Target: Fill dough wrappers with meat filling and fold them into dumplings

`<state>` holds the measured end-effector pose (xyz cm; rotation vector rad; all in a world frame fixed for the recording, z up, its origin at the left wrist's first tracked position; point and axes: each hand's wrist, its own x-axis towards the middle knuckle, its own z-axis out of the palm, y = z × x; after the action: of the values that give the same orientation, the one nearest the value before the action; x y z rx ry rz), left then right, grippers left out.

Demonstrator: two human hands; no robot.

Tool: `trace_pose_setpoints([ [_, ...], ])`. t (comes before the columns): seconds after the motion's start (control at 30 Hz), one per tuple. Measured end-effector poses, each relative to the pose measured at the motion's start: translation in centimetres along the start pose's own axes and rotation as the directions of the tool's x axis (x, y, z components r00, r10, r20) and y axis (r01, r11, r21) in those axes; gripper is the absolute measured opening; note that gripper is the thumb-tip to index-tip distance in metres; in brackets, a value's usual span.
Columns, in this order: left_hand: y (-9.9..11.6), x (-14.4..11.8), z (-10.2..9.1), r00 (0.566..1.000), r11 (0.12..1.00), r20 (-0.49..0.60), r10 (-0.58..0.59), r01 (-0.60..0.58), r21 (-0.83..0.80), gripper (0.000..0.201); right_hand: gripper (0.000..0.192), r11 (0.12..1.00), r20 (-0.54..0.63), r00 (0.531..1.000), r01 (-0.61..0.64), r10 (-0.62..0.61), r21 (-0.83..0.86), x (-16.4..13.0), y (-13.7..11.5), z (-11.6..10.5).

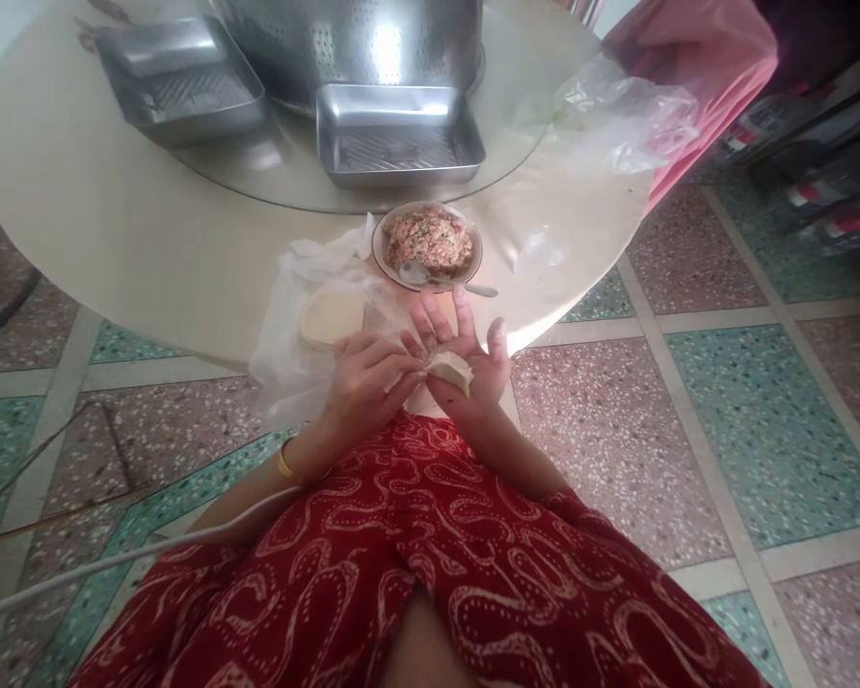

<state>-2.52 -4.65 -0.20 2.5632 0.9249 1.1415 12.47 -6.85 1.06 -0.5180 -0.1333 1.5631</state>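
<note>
1. Right hand (465, 358) spread open, cradled a folded dumpling wrapper (450, 369) on its palm.
2. Left hand (365, 377) pinched the wrapper's edge.
3. Just beyond, on the worktop (115, 239): wrapper stack (332, 318), filling bowl (428, 245) with spoon (437, 279).

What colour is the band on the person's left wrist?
Yellow. The wristband shows in the head view, just below the left hand.

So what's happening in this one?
A seated person is folding a filled dumpling wrapper. It rests in the open right hand while the left hand pinches its edge. A stack of wrappers lies on plastic at the table's edge, beside a bowl of minced filling with a spoon.
</note>
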Motion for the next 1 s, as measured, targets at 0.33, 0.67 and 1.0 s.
trace_pose_setpoints([
  [0.33,0.2,0.4,-0.1,0.996,0.997,-0.053,0.078,-0.078,0.007,0.01,0.046,0.999,-0.008,0.999,-0.048,0.048,-0.008,-0.1,0.3,0.1],
  [0.67,0.6,0.3,-0.6,0.99,0.99,-0.043,0.132,-0.129,0.064,0.007,0.054,0.984,0.016,0.986,-0.167,0.166,0.063,-0.1,0.5,0.1],
  [1.0,0.2,0.6,-1.1,0.965,0.963,0.075,0.25,-0.256,0.08,0.009,0.059,0.964,-0.008,0.968,-0.25,0.252,0.093,-0.1,0.5,0.0],
])
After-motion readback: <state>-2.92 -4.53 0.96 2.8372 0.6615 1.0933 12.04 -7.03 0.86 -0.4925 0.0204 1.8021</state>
